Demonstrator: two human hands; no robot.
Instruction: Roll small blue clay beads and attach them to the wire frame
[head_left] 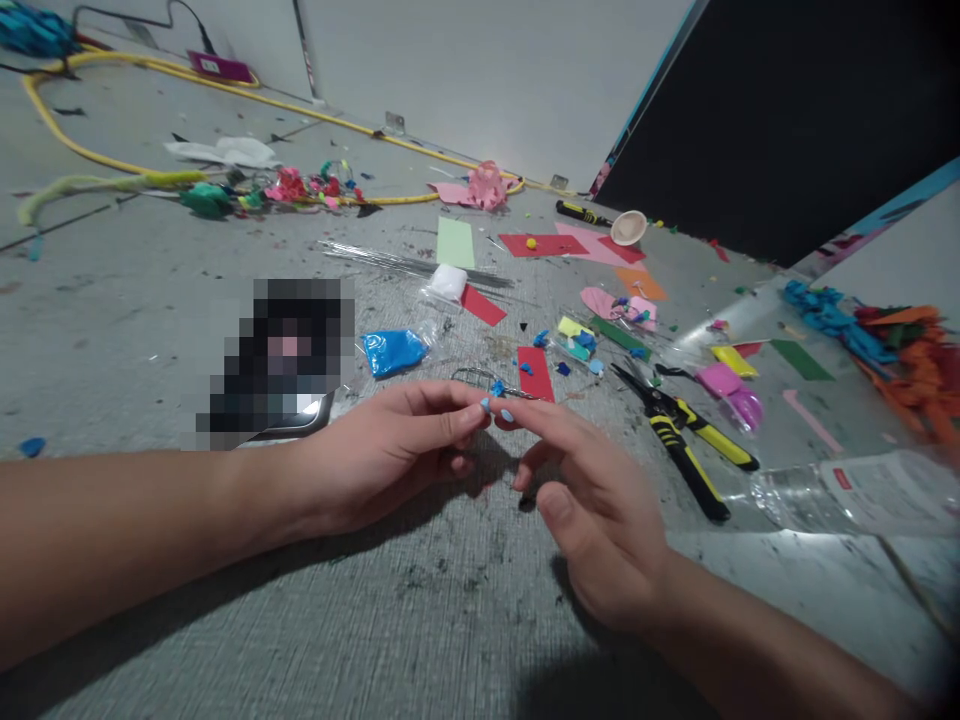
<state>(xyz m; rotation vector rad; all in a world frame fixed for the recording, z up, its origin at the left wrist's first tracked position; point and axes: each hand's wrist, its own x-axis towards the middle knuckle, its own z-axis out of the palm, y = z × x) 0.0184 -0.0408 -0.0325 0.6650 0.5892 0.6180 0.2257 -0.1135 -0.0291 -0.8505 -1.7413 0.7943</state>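
Btwn the L hand [397, 440] and R hand [611, 520], right where the fingertips come close, is a tiny lt. blue bit [485, 404]. L hand has it pinched w/ thumb and pointer. R hand is half open, thumb well apart from its pointer; a 2nd blue bit [507, 415] is at the pointer's tip, can't tell if stuck on. Grey floor [435, 600] spreads wide on the near side, btwn both arms. Past L hand it's tight: blue bag [394, 352] just beyond. Right of R hand, black-yellow hand tool [690, 468], then clear bottle [862, 490]. Wall [480, 80] edge is well past both.
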